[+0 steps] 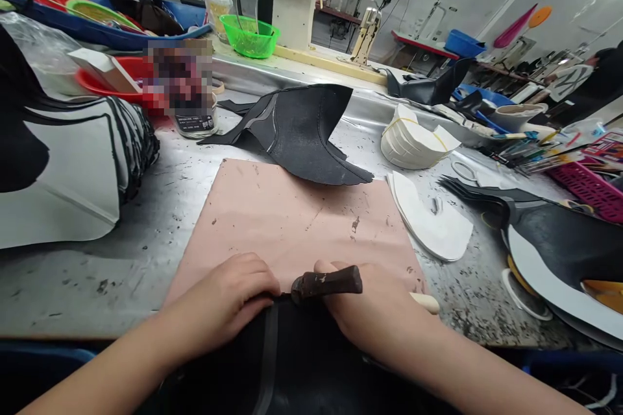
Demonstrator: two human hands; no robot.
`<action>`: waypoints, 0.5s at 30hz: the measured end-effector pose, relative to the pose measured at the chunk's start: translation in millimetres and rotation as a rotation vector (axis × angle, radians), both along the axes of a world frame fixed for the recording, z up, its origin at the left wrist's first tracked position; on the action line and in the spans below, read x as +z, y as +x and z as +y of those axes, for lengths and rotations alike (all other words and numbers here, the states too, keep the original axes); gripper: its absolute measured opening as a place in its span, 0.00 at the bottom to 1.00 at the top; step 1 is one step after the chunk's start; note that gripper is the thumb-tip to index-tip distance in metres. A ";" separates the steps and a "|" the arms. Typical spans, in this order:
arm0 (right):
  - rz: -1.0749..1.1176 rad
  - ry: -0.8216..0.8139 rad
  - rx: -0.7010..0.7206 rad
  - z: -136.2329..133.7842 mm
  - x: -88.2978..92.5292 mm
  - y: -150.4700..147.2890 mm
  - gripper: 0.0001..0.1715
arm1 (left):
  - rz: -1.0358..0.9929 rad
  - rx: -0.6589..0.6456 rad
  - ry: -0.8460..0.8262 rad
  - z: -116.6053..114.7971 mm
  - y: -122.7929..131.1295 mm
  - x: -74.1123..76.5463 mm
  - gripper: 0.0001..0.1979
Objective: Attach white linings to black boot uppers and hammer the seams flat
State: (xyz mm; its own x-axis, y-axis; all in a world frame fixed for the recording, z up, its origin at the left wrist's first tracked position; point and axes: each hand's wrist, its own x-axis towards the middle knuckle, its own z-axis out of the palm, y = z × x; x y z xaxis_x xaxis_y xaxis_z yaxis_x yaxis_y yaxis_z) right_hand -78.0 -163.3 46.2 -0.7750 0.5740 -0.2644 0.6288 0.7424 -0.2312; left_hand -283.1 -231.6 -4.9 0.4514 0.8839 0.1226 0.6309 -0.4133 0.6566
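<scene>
My left hand point(228, 301) lies with fingers curled down on the top edge of a black piece of shoe material point(287, 363) at the near edge of the table. My right hand point(374, 311) is wrapped round a small hammer with a dark, stained metal head point(327, 283) and a pale wooden handle point(426, 302); the head rests on the black piece beside my left fingers. Both hands sit at the front of a pink paper sheet point(292, 220) spread on the metal table.
A curved black shoe upper point(302, 133) stands behind the pink sheet. White cut pieces point(433, 220) and a banded white stack point(413, 142) lie to the right, black-and-white uppers point(559, 253) further right, stacked pieces point(73, 162) left. A jar point(195, 120), green bowl point(249, 35), pink basket point(591, 188).
</scene>
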 end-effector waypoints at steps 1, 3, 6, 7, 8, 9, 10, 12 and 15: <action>-0.014 0.004 -0.004 -0.1 0.0 -0.5 0.11 | -0.027 -0.028 -0.009 0.4 -2.2 -0.6 0.09; -0.041 0.002 -0.012 -0.3 1.7 -1.5 0.10 | -0.027 -0.077 0.044 0.4 -5.0 -2.6 0.13; -0.042 0.015 -0.059 -1.1 6.1 -3.1 0.10 | 0.050 -0.112 0.176 -1.7 -5.5 -5.8 0.14; -0.036 0.024 -0.080 -1.5 7.2 -3.7 0.10 | 0.079 -0.121 0.218 -2.7 -5.0 -6.3 0.14; -0.029 0.022 -0.086 -1.9 7.9 -4.4 0.09 | 0.105 -0.128 0.255 -3.8 -4.3 -6.4 0.14; -0.024 0.009 -0.077 -2.4 8.3 -5.1 0.09 | 0.127 -0.132 0.289 -4.9 -3.7 -6.1 0.13; -0.025 -0.012 -0.053 -2.7 8.3 -5.7 0.09 | 0.146 -0.133 0.319 -6.0 -3.1 -5.4 0.13; -0.047 -0.049 -0.009 -3.2 8.1 -6.6 0.10 | 0.172 -0.125 0.354 -7.8 -2.3 -3.9 0.13; -0.064 -0.018 -0.050 -4.2 8.8 -7.6 0.11 | 0.185 -0.112 0.398 -9.0 -1.6 -2.5 0.13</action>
